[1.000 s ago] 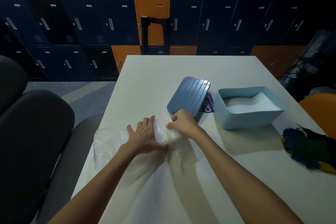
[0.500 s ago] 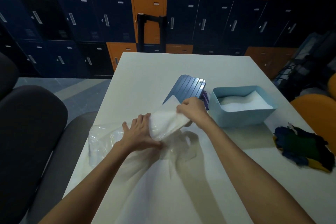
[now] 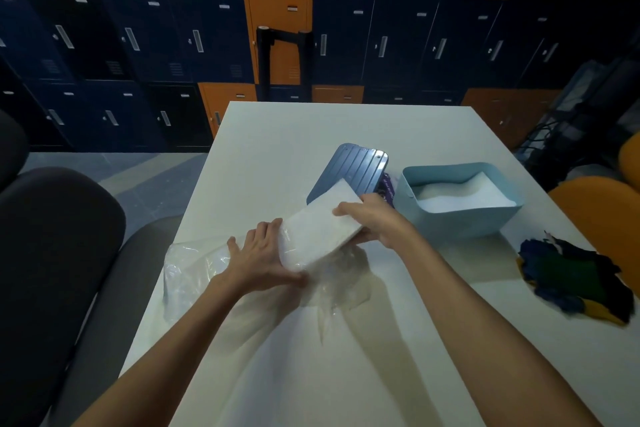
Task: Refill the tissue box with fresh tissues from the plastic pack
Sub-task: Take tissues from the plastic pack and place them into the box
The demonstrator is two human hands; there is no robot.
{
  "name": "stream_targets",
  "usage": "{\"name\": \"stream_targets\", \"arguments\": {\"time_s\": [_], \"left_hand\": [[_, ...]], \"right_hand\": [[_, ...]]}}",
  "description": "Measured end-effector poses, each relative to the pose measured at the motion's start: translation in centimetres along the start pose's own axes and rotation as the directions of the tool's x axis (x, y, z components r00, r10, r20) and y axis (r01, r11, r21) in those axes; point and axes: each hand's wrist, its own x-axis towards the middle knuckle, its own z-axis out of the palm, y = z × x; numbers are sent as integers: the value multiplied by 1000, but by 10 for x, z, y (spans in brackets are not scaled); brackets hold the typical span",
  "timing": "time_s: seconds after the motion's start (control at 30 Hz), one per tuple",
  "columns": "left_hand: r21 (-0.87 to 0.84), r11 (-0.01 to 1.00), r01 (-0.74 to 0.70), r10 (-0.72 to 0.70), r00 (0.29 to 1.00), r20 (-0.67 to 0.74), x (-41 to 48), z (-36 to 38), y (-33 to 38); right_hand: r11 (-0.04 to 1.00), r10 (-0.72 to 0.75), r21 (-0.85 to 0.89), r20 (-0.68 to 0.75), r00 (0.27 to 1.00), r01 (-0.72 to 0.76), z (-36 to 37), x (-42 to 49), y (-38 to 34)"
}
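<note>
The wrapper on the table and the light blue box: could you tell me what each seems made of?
The wrapper looks like thin clear plastic film: see-through, crinkled, with glossy highlights. The light blue box looks like rigid moulded plastic, matte: smooth walls, rounded corners, no sharp glare; I cannot be sure.

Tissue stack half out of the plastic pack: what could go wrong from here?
The right hand grips the tissue stack at one end only; loose sheets may sag or fan.
Its near end sits in the plastic pack under the left hand; film may snag and drag.
The tissue box already holds white tissues; fit looks doubtful.
</note>
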Motion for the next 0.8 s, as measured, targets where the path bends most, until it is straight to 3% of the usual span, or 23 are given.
{"name": "stream_targets", "arguments": {"time_s": [0.1,0.27,0.37,0.43,0.53,0.6,0.7,0.8], "left_hand": [[18,1000,1,-1,1000,22,1,-1,-1],[22,1000,10,-11,999,42,0,-3,-2],[22,999,33,-35,995,92,2,-9,0],[-10,999,40,-39,993,109,4,-19,9],[-131,990,-42,45,999,25,7,-44,39],[-321,938,-133,146,989,17,9,-64,64],[-615,760,-210,303,952,49,12,-87,100],[-708,651,-274,363,932,-27,16,-95,132]], "right_hand": [[1000,-8,-12,58,998,9,-5,-4,0],[983,-179,-69,-149,973,170,-32,-12,-12],[970,-238,-99,-182,954,224,-56,-23,-20],[962,-269,-95,-173,948,255,-69,-34,-22],[952,-307,-51,-145,941,303,-85,-49,-21],[949,-314,-21,-134,940,314,-93,-57,-19],[947,-320,-6,-146,936,323,-107,-68,-13],[941,-327,32,-180,928,337,-124,-76,-4]]}}
